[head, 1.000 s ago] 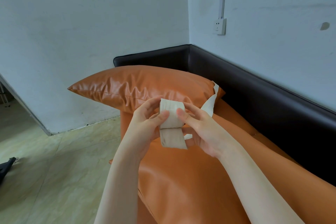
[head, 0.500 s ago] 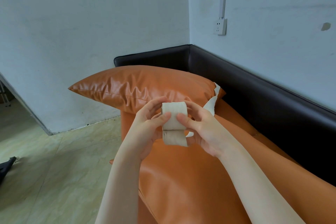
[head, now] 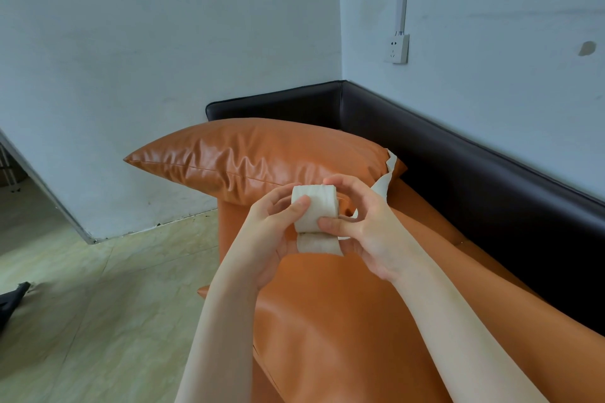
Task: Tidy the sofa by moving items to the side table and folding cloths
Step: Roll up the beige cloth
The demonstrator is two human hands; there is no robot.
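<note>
Cloth strip (head: 314, 209), cream and narrow, sits between both hands, held up over the orange sofa seat (head: 343, 321). The left hand (head: 271, 232) curls round the wound part, its thumb pressed on the front face. The right hand (head: 366, 229) pinches the lower edge of the same bundle between thumb and fingers. From behind the right hand a loose tail (head: 384, 185) of the strip runs away to the orange cushion (head: 255, 157) just beyond the fingertips, where its end lies against the cushion's corner.

It looks light and limp, with a ribbed weave that should grip itself a little, so the wound layers ought to stay put under mild thumb pressure. With nothing stiff inside, the bundle will likely slump or spring open if either hand lets go. The best hold seems to be across its flat faces, thumb in front and fingers behind, while the tail is fed in under slight tension. No side counter shows.
</note>
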